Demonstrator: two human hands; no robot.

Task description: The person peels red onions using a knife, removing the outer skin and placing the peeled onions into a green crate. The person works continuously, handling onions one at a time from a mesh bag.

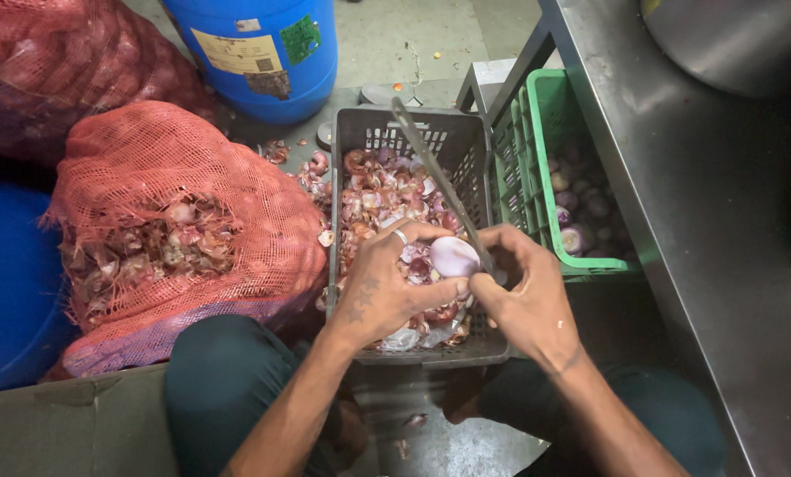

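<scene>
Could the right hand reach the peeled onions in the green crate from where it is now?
Probably yes. The right hand is beside the green crate, whose top is open, with the peeled onions exposed inside. However, it holds a knife, so it is not free.

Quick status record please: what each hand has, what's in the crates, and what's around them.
left hand: holds a peeled purple onion over the grey crate
right hand: grips a long knife, blade pointing away over the crate, resting by the onion
grey crate: filled with onion skins and trimmings
green crate: peeled onions inside, set under the steel counter
red mesh sack: open, at the person's left, onions and loose skins inside
blue drum: beyond the grey crate
floor: scattered skins
</scene>
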